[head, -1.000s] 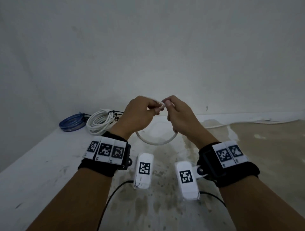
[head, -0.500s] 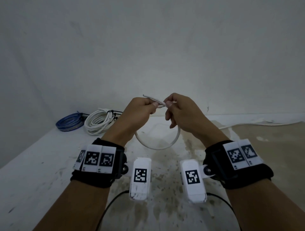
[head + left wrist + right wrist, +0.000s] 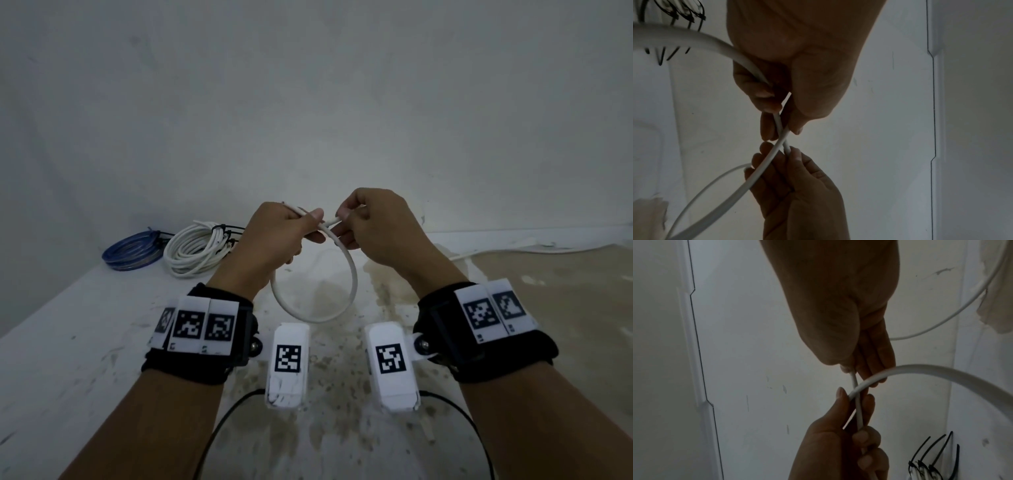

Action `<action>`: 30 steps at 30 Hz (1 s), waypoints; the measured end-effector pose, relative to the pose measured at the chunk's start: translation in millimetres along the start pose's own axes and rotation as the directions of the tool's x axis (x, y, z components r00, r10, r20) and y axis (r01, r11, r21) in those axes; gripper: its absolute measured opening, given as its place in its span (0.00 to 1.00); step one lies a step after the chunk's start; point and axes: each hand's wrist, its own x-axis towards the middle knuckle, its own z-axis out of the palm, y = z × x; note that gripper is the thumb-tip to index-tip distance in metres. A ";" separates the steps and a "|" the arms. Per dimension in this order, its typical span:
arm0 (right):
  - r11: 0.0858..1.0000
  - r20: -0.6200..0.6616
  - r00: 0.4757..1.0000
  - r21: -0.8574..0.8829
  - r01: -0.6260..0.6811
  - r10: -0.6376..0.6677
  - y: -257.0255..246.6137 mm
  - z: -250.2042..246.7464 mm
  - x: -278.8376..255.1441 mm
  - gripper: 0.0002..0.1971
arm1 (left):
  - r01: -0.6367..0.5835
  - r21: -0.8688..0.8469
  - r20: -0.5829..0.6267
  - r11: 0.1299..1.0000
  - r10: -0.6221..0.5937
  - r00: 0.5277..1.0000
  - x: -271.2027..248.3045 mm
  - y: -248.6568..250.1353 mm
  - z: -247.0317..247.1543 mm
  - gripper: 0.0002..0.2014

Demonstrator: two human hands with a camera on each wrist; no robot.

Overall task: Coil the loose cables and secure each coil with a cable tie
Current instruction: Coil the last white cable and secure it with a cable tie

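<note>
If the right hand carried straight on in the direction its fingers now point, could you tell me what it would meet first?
Most likely the left hand: the right hand points across at it, fingertips nearly touching where the white cable crosses, though the gap's depth is unclear.

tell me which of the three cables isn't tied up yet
The white cable held up as a single loop between the left hand and right hand. The blue coil and white coil behind already carry black ties.
</note>
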 end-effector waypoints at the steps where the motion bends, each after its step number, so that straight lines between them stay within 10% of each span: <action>1: 1.000 -0.006 1.000 0.004 0.008 -0.008 -0.6 0.4 0.3 0.10 | 0.003 0.009 -0.011 1.000 -0.003 1.000 0.4 0.2 -0.7 0.11; 12: 0.996 -0.041 0.999 0.087 -0.005 0.008 -9.4 -5.9 -2.3 0.06 | -0.021 -0.101 -0.081 0.995 0.013 0.997 1.7 1.8 0.6 0.12; 22: 0.856 0.021 0.999 -0.516 0.042 -0.037 -13.8 -21.4 -5.8 0.09 | -0.149 0.082 -0.161 0.985 0.161 0.974 2.3 -2.0 7.0 0.14; 27: 0.662 0.012 0.965 -0.725 0.188 -0.262 -25.3 -18.3 -10.3 0.10 | -0.227 0.128 -0.224 0.966 0.251 0.942 3.9 -3.2 6.8 0.12; 30: 0.786 0.054 0.970 -0.577 0.224 -0.237 -27.3 -19.0 -9.1 0.15 | -0.288 0.149 -0.263 0.946 0.319 0.911 4.1 -2.5 5.2 0.12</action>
